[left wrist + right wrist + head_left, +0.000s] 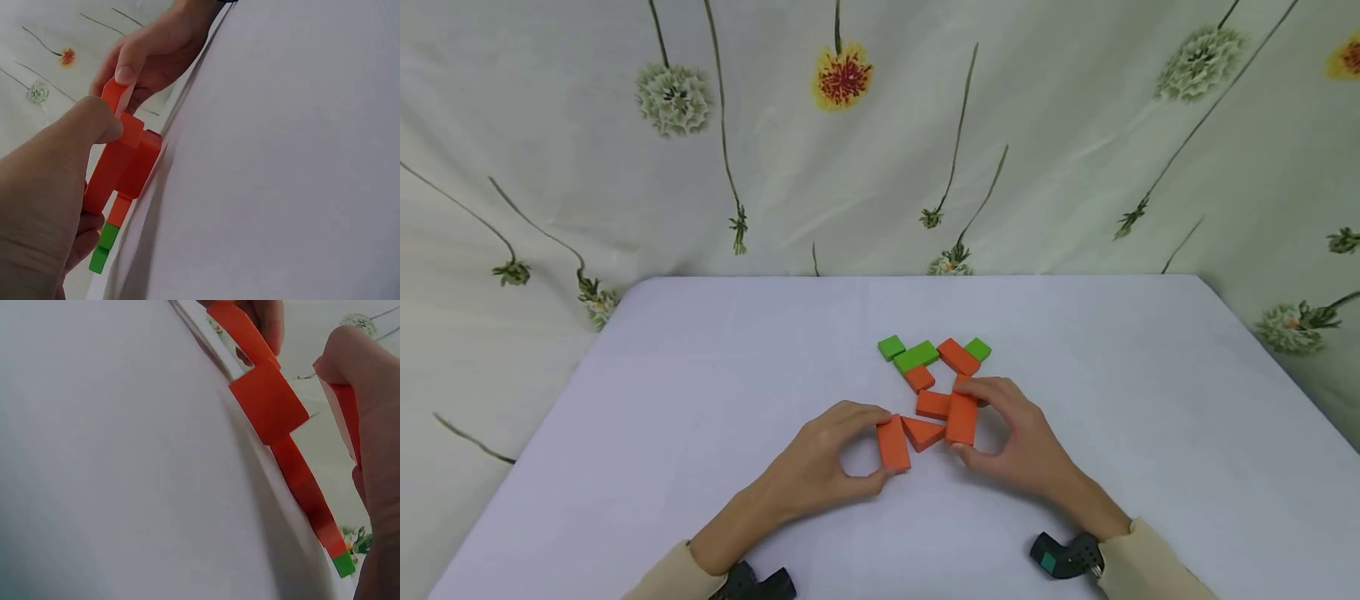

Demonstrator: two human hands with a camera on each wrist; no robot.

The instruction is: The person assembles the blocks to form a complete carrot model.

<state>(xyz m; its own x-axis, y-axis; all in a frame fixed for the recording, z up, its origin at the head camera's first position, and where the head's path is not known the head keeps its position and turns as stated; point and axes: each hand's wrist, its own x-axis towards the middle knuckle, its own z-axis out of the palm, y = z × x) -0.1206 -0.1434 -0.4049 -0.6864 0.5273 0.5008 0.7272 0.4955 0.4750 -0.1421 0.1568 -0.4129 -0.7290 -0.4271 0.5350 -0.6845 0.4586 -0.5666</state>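
My left hand (820, 465) pinches an orange rectangular block (893, 444) by its two ends, thumb at the near end. My right hand (1026, 437) holds another orange rectangular block (961, 418) the same way, to the right. Between the two blocks lies an orange triangular block (922, 433). An orange block (932, 405) sits just left of the right-hand block. In the right wrist view, the held block (348, 415) appears apart from the row of blocks beyond it; its underside's contact with the table is hidden.
Farther back lie a small orange block (920, 378), a longer orange block (958, 357), a green block (916, 357) and two smaller green blocks, left (891, 347) and right (978, 348). All are on a white table (700, 358) before a flower-printed cloth (1037, 100).
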